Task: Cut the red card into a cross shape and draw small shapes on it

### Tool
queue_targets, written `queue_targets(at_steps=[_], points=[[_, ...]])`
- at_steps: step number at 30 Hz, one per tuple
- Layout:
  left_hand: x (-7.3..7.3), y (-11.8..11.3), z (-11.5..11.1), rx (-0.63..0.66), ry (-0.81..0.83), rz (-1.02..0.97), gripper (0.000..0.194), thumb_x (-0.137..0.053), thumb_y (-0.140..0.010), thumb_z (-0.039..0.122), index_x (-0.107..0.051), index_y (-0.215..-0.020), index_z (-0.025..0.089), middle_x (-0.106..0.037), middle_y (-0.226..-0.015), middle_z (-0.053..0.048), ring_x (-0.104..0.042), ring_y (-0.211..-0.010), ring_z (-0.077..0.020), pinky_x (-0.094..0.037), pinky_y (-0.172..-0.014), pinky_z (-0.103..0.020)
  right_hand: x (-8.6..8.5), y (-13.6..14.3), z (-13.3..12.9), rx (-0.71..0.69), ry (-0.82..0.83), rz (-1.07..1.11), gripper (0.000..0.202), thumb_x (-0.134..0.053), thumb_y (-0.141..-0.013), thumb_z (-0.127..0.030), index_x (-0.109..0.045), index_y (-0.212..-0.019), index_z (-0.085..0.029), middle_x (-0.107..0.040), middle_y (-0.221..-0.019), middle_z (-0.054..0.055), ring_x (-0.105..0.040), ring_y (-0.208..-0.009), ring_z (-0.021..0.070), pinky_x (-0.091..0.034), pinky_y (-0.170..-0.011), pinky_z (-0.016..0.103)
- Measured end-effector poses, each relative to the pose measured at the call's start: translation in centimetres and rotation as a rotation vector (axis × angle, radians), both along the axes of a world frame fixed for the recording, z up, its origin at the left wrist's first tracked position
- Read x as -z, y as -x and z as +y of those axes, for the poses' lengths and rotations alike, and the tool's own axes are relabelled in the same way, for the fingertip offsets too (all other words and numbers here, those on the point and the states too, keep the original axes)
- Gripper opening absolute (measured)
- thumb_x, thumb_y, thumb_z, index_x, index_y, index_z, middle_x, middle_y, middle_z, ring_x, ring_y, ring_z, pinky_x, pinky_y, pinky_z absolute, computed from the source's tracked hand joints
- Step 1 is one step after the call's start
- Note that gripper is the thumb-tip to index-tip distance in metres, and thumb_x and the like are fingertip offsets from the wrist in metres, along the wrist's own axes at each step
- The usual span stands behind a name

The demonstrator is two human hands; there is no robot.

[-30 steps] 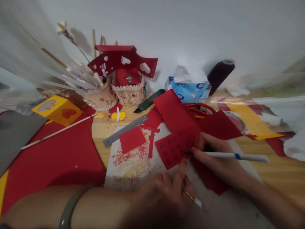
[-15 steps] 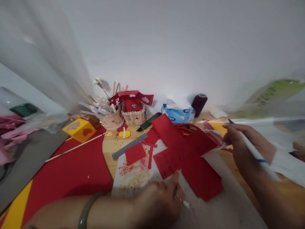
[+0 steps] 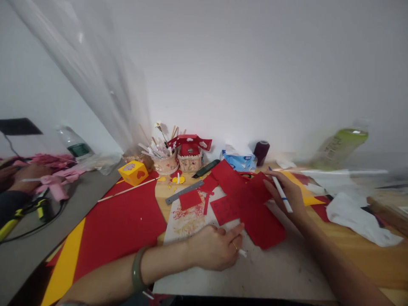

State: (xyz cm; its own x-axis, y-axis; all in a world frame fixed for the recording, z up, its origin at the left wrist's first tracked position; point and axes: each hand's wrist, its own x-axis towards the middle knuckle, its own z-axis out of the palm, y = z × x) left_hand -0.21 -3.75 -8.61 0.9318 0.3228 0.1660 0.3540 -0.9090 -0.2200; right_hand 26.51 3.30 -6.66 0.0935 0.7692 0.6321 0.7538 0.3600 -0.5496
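Observation:
A cross-shaped red paper piece [image 3: 261,225] lies on a worn white board [image 3: 197,280]; small dark outline marks cover its left flap. With the index finger of my left hand [image 3: 213,248], I touch the paper's lower left edge. The other fingers curl round a small white cap-like piece [image 3: 242,253] that pokes out below them. My right hand [image 3: 291,193] grips a white marker [image 3: 282,194] with a blue band, its dark tip pointing up and away from the sheet. These right fingers are at the end of the paper's right flap.
Left of the cross lie a steel ruler [image 3: 185,192], red scraps [image 3: 190,199] and a green cutter [image 3: 206,168]. Behind are decorated pots [image 3: 165,163], a tissue pack [image 3: 239,161] and a dark thread spool [image 3: 261,153]. Another person's hand [image 3: 30,176] is at far left beside pink material.
My right hand has moved in from the right with the marker and reached the right flap. My left hand stays by the paper's lower edge. The camera view has shifted.

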Motion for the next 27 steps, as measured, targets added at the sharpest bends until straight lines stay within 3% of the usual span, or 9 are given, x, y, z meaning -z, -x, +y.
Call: queue_targets(at_steps=[3, 6, 12, 17, 22, 25, 27], points=[[0.1, 0.1, -0.1, 0.071, -0.035, -0.012, 0.036, -0.043, -0.096, 0.030, -0.061, -0.118, 0.008, -0.060, -0.138, -0.017, -0.070, -0.065, -0.0167, -0.054, -0.047, -0.031, -0.5, 0.2, -0.5, 0.058, -0.105, 0.096, 0.020, -0.057, -0.086, -0.039, -0.065, -0.098, -0.025, -0.073, -0.096, 0.009, -0.068, -0.086, 0.0295, -0.052, -0.079, 0.042], [0.4, 0.0, 0.0, 0.095, -0.046, -0.028, 0.037, -0.042, -0.097, 0.032, -0.063, -0.117, 0.008, -0.063, -0.135, -0.017, -0.071, -0.065, -0.0173, -0.055, -0.048, -0.032, -0.6, 0.2, -0.6, 0.130, -0.182, 0.196, 0.020, -0.060, -0.085, -0.039, -0.064, -0.098, -0.025, -0.072, -0.099, 0.010, -0.067, -0.094, 0.0309, -0.051, -0.086, 0.045], [0.7, 0.1, 0.2, 0.011, 0.033, -0.059, 0.042, -0.043, -0.098, 0.036, -0.059, -0.123, 0.007, -0.061, -0.136, -0.021, -0.073, -0.072, -0.0203, -0.059, -0.058, -0.034, -0.1, 0.5, -0.3, 0.234, -0.228, 0.355, 0.020, -0.063, -0.081, -0.039, -0.063, -0.094, -0.023, -0.071, -0.100, 0.011, -0.066, -0.096, 0.0307, -0.049, -0.089, 0.046], [0.1, 0.2, 0.2, -0.056, 0.126, -0.062, 0.040, -0.044, -0.099, 0.036, -0.059, -0.124, 0.009, -0.062, -0.136, -0.018, -0.074, -0.078, -0.0227, -0.061, -0.067, -0.038, 0.1, 1.1, -0.4, 0.298, -0.235, 0.437, 0.019, -0.064, -0.079, -0.034, -0.062, -0.093, -0.023, -0.069, -0.098, 0.012, -0.063, -0.097, 0.0308, -0.048, -0.092, 0.047], [-0.5, 0.2, 0.3, -0.103, 0.206, -0.049, 0.034, -0.046, -0.098, 0.034, -0.059, -0.121, 0.013, -0.058, -0.141, -0.016, -0.074, -0.082, -0.0217, -0.061, -0.073, -0.038, 0.5, 0.8, 0.2, 0.297, -0.227, 0.562, 0.019, -0.069, -0.076, -0.026, -0.063, -0.094, -0.022, -0.066, -0.101, 0.008, -0.061, -0.103, 0.0292, -0.046, -0.097, 0.049], [-0.5, 0.3, 0.3, -0.108, 0.237, -0.036, 0.034, -0.046, -0.098, 0.034, -0.058, -0.123, 0.013, -0.058, -0.142, -0.015, -0.074, -0.084, -0.0221, -0.061, -0.076, -0.039, 0.6, -0.1, 0.9, 0.250, -0.178, 0.706, 0.024, -0.070, -0.085, -0.028, -0.063, -0.105, -0.017, -0.065, -0.109, 0.007, -0.061, -0.104, 0.0257, -0.049, -0.094, 0.047], [-0.4, 0.3, 0.3, -0.105, 0.242, -0.034, 0.034, -0.046, -0.098, 0.034, -0.058, -0.123, 0.014, -0.058, -0.143, -0.013, -0.074, -0.086, -0.0223, -0.061, -0.076, -0.039, 0.3, -0.6, 1.2, 0.164, -0.109, 0.815, 0.025, -0.064, -0.094, -0.033, -0.062, -0.113, -0.017, -0.065, -0.109, 0.007, -0.065, -0.095, 0.0220, -0.054, -0.083, 0.042]])
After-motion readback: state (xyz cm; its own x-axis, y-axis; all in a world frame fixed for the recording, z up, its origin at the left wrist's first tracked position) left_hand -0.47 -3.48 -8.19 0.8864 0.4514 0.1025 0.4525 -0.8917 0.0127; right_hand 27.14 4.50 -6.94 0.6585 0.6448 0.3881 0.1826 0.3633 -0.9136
